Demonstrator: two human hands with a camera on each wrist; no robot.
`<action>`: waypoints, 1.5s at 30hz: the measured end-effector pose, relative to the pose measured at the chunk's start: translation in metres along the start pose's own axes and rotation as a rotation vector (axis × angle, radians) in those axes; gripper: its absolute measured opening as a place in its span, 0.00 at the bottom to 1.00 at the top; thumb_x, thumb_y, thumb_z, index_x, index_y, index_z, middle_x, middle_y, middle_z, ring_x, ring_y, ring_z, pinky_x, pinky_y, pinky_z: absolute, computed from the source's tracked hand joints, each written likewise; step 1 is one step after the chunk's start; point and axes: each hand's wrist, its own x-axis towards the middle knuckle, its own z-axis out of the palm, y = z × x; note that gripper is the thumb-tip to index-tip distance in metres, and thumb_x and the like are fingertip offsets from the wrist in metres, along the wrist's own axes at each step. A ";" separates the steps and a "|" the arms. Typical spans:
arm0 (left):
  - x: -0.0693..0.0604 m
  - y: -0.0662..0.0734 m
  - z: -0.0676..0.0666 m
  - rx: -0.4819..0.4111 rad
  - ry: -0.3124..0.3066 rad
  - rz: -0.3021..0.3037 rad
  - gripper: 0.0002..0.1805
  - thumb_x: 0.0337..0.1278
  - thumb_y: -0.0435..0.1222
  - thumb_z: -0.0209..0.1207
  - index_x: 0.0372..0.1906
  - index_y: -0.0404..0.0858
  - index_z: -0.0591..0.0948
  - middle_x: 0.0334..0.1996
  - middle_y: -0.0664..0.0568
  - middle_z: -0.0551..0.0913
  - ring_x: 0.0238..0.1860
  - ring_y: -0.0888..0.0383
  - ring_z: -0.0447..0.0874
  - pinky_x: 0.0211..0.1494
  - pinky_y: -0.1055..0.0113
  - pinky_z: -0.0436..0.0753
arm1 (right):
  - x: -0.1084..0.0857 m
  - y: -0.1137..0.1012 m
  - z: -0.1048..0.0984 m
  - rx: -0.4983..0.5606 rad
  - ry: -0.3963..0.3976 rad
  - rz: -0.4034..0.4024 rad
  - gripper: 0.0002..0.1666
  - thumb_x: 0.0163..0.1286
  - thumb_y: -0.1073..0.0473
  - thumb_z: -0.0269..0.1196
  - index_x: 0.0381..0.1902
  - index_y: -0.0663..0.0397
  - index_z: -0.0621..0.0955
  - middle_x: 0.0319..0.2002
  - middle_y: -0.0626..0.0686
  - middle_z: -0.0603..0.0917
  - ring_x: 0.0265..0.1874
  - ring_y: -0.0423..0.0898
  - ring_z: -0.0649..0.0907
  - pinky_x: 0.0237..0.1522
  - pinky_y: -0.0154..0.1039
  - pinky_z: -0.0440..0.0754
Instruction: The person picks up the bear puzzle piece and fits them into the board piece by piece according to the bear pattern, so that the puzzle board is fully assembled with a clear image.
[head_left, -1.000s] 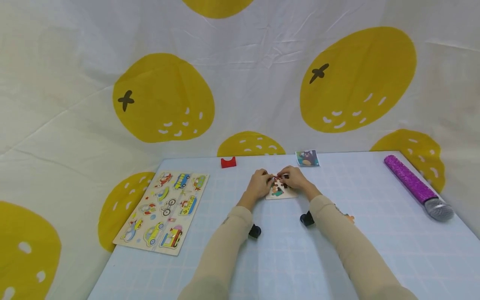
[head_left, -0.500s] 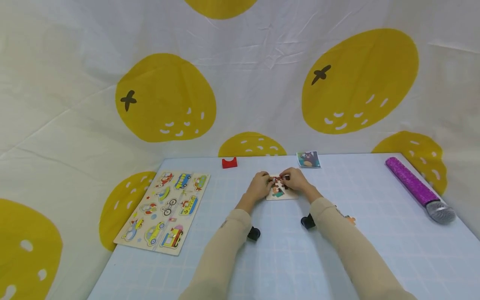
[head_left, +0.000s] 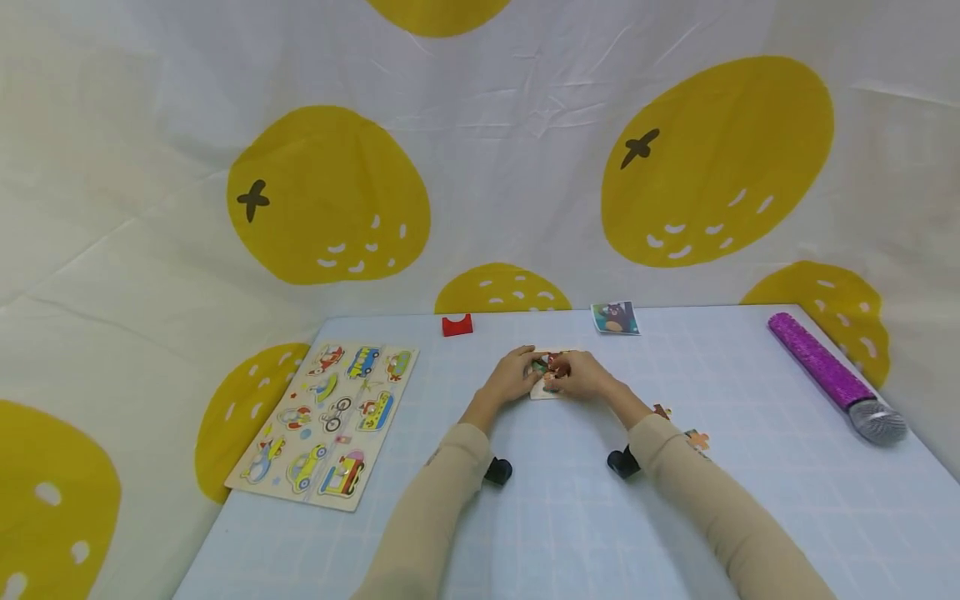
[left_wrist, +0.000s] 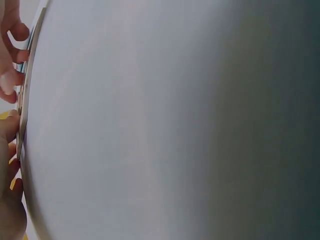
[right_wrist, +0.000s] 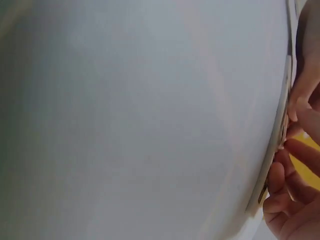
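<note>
A small square jigsaw board (head_left: 545, 393) with printed pieces lies near the back middle of the table. My left hand (head_left: 512, 377) grips its left edge, thumb on top and fingers against the side in the left wrist view. Over the board's right part my right hand (head_left: 587, 377) bends down, its fingertips pinching a jigsaw piece (head_left: 550, 381), largely covered by the fingers. Both wrist views show the board edge-on, so its picture is hidden there. Two loose jigsaw pieces (head_left: 697, 438) lie beside my right forearm.
To the left lies a wooden vehicle puzzle board (head_left: 330, 425). A red block (head_left: 457, 325) and a bear picture card (head_left: 616, 318) are at the back edge. A glittery purple microphone (head_left: 832, 371) lies far right. Patterned cloth (head_left: 517, 167) hangs behind the table.
My right hand has moved left and toward me over the board, covering more of it. The left hand has shifted slightly down along the edge. Loose pieces by the right forearm show more.
</note>
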 end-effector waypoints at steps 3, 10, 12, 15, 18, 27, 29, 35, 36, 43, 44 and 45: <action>-0.001 0.001 0.000 -0.016 0.014 0.009 0.21 0.65 0.38 0.54 0.60 0.37 0.74 0.66 0.44 0.68 0.67 0.48 0.63 0.69 0.57 0.63 | 0.000 -0.003 0.005 -0.024 0.000 0.002 0.20 0.57 0.58 0.69 0.42 0.71 0.81 0.32 0.57 0.83 0.29 0.46 0.78 0.33 0.40 0.77; -0.006 -0.001 0.001 0.009 -0.024 0.023 0.23 0.66 0.40 0.53 0.64 0.39 0.72 0.68 0.46 0.65 0.69 0.49 0.61 0.69 0.58 0.62 | 0.001 -0.011 0.003 0.077 0.003 0.276 0.19 0.50 0.61 0.72 0.35 0.69 0.80 0.34 0.59 0.82 0.31 0.49 0.79 0.32 0.39 0.78; -0.005 -0.001 0.001 0.004 -0.032 0.021 0.24 0.65 0.42 0.53 0.64 0.40 0.72 0.68 0.47 0.64 0.69 0.50 0.60 0.69 0.58 0.61 | 0.001 -0.013 0.001 0.092 -0.012 0.336 0.17 0.48 0.61 0.72 0.32 0.66 0.80 0.31 0.57 0.81 0.28 0.47 0.77 0.28 0.36 0.75; -0.004 -0.002 0.003 0.011 -0.028 0.023 0.25 0.65 0.43 0.54 0.64 0.41 0.72 0.69 0.48 0.64 0.69 0.50 0.60 0.69 0.59 0.61 | 0.001 -0.016 -0.002 0.100 -0.015 0.344 0.15 0.48 0.63 0.72 0.29 0.64 0.77 0.28 0.54 0.78 0.25 0.45 0.74 0.24 0.32 0.71; -0.002 -0.001 0.003 0.027 -0.008 0.029 0.24 0.65 0.42 0.54 0.63 0.40 0.73 0.68 0.47 0.65 0.68 0.50 0.61 0.69 0.59 0.62 | 0.000 -0.017 -0.007 0.165 -0.001 0.321 0.15 0.51 0.62 0.71 0.31 0.64 0.77 0.28 0.53 0.76 0.25 0.44 0.73 0.24 0.32 0.70; 0.002 0.004 0.003 0.051 0.053 -0.039 0.22 0.64 0.40 0.53 0.62 0.39 0.74 0.65 0.44 0.68 0.67 0.49 0.63 0.68 0.57 0.64 | -0.005 -0.008 -0.025 0.791 0.224 0.256 0.19 0.67 0.70 0.57 0.53 0.78 0.71 0.47 0.72 0.79 0.33 0.48 0.86 0.48 0.50 0.80; 0.001 0.004 0.004 0.049 0.086 -0.052 0.20 0.63 0.39 0.55 0.58 0.38 0.77 0.63 0.44 0.71 0.65 0.48 0.65 0.67 0.57 0.65 | -0.006 -0.007 -0.025 0.827 0.261 0.243 0.20 0.67 0.69 0.57 0.54 0.78 0.71 0.48 0.71 0.79 0.33 0.46 0.86 0.50 0.50 0.79; -0.004 0.003 0.004 0.007 0.147 -0.047 0.14 0.61 0.39 0.58 0.47 0.35 0.83 0.54 0.43 0.76 0.58 0.49 0.70 0.63 0.58 0.69 | -0.010 -0.005 -0.023 0.897 0.328 0.216 0.23 0.66 0.68 0.59 0.57 0.76 0.70 0.46 0.69 0.81 0.30 0.41 0.86 0.51 0.52 0.77; -0.005 0.003 0.003 0.000 0.139 -0.045 0.15 0.62 0.40 0.57 0.48 0.35 0.83 0.54 0.43 0.75 0.58 0.49 0.70 0.63 0.59 0.69 | -0.011 -0.004 -0.023 0.916 0.336 0.208 0.24 0.66 0.68 0.59 0.57 0.77 0.70 0.44 0.67 0.82 0.29 0.40 0.86 0.50 0.51 0.78; -0.015 0.002 -0.002 -0.024 -0.019 -0.068 0.35 0.54 0.53 0.59 0.65 0.41 0.72 0.66 0.45 0.65 0.67 0.48 0.61 0.68 0.55 0.63 | -0.014 -0.002 -0.020 1.001 0.374 0.177 0.25 0.66 0.71 0.58 0.58 0.78 0.68 0.35 0.53 0.85 0.29 0.40 0.86 0.47 0.44 0.80; -0.016 0.001 -0.003 -0.017 -0.039 -0.067 0.37 0.52 0.54 0.59 0.66 0.41 0.70 0.68 0.45 0.64 0.68 0.48 0.60 0.69 0.55 0.62 | -0.014 -0.002 -0.019 1.010 0.374 0.176 0.25 0.65 0.71 0.58 0.58 0.78 0.68 0.35 0.53 0.85 0.29 0.41 0.86 0.47 0.44 0.80; -0.018 0.001 -0.003 -0.009 -0.051 -0.064 0.39 0.52 0.55 0.59 0.67 0.41 0.68 0.68 0.45 0.63 0.69 0.48 0.59 0.69 0.55 0.61 | -0.015 -0.002 -0.019 1.014 0.371 0.174 0.25 0.65 0.71 0.58 0.59 0.79 0.68 0.35 0.53 0.85 0.30 0.42 0.86 0.47 0.44 0.80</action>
